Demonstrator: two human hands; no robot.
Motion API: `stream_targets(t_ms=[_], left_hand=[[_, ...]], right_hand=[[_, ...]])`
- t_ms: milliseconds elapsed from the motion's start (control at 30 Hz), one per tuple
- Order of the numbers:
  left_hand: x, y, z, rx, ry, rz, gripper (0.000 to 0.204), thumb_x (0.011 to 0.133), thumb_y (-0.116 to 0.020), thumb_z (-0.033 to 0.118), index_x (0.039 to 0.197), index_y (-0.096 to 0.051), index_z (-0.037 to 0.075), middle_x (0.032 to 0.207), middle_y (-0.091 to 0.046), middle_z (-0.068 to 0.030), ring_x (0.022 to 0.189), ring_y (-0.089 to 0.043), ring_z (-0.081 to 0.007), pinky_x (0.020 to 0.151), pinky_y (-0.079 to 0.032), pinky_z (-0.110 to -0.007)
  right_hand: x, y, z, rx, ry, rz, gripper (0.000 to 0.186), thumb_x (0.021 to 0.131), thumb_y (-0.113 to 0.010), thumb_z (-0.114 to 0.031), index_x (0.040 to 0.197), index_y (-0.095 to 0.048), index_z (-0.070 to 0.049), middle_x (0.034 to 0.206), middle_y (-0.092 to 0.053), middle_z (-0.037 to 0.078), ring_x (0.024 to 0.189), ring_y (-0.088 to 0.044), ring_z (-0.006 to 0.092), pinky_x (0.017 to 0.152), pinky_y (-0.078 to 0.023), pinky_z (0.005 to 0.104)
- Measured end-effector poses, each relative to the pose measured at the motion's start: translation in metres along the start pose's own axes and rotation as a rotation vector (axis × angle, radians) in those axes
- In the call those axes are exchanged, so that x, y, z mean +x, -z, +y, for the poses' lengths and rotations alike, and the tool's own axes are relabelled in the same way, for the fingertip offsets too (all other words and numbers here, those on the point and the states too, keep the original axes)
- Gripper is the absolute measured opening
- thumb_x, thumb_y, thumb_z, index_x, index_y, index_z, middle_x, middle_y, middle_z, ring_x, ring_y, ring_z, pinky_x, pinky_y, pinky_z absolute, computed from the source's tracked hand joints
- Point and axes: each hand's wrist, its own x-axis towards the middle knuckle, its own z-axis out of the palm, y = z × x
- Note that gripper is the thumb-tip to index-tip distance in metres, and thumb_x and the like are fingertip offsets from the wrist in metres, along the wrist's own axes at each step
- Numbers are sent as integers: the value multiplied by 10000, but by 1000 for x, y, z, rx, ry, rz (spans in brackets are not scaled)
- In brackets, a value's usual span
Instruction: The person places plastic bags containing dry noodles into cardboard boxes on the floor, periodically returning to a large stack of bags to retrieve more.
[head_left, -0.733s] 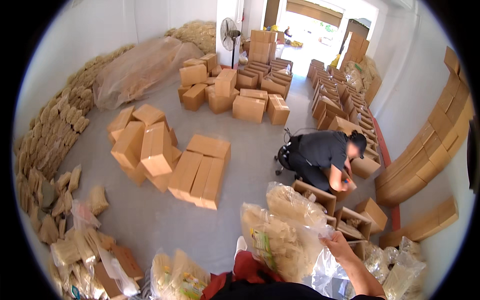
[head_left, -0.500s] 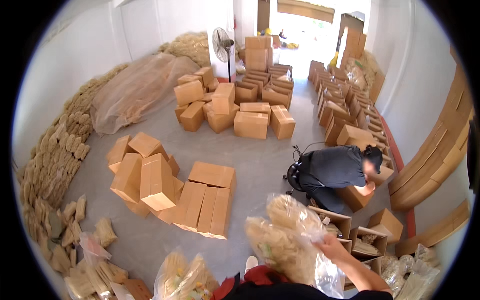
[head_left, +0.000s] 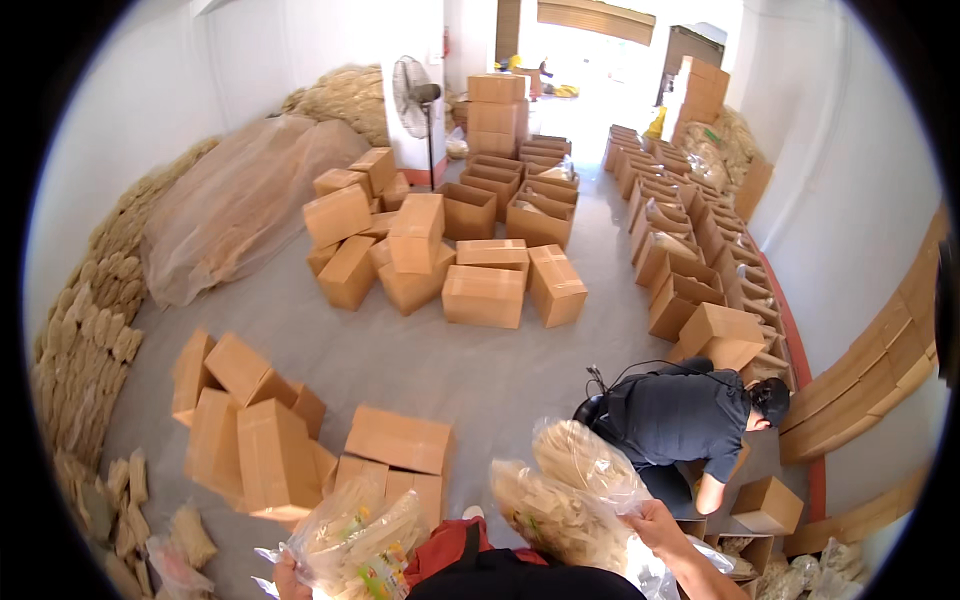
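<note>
At the lower edge, my left hand (head_left: 286,578) grips a clear bag (head_left: 360,550) filled with pale, dried strands, with a colourful label on it. My right hand (head_left: 648,522) is closed on the gathered plastic of another bag (head_left: 540,510) of the same material. A further similar bag (head_left: 585,455) lies against that one, slightly above it. Both hands are low in front of my body, one on either side of red fabric (head_left: 450,545).
A co-worker (head_left: 670,420) bends low among boxes at right. Closed cartons (head_left: 395,435) are piled ahead, open cartons (head_left: 680,300) line the right side. Loose bundles (head_left: 90,330) and a sheeted heap (head_left: 240,200) line the left wall; a fan (head_left: 412,95) stands by a pillar, near a bright doorway.
The view has shifted, so the room sits lower in the picture. My left hand has appeared with its bag at lower left. The co-worker has bent further down.
</note>
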Motion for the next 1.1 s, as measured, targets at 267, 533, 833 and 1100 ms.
stream_targets(t_ms=[267,533,833,1100], left_hand=[[152,-169,-18,83,50,113,271,870,-464,176,1094,-504,30,1029,-584,-114,928,-571,-259,806,-480,-446],[249,-372,-23,74,31,74,339,872,-440,256,1126,-503,39,1083,-568,-119,972,-556,-274,833,-469,-448],[390,-544,-77,243,79,122,261,867,-479,204,1058,-526,31,987,-587,-108,875,-571,-262,756,-485,-435],[510,-735,-192,293,238,203,229,872,-458,200,1000,-558,40,911,-597,-82,805,-572,-235,690,-490,-401]], right_hand=[[159,39,-90,121,42,71,162,814,-538,-99,860,-617,35,717,-562,-44,653,-465,27,580,-357,193],[357,89,-138,187,-47,25,180,819,-554,-129,900,-615,19,695,-544,-46,600,-429,20,535,-331,201],[544,198,-194,166,-67,174,145,787,-580,-84,853,-626,38,760,-607,-3,665,-509,46,603,-390,200],[690,279,-222,169,-167,191,91,760,-609,-89,766,-625,1,652,-552,-51,574,-443,24,517,-321,189]])
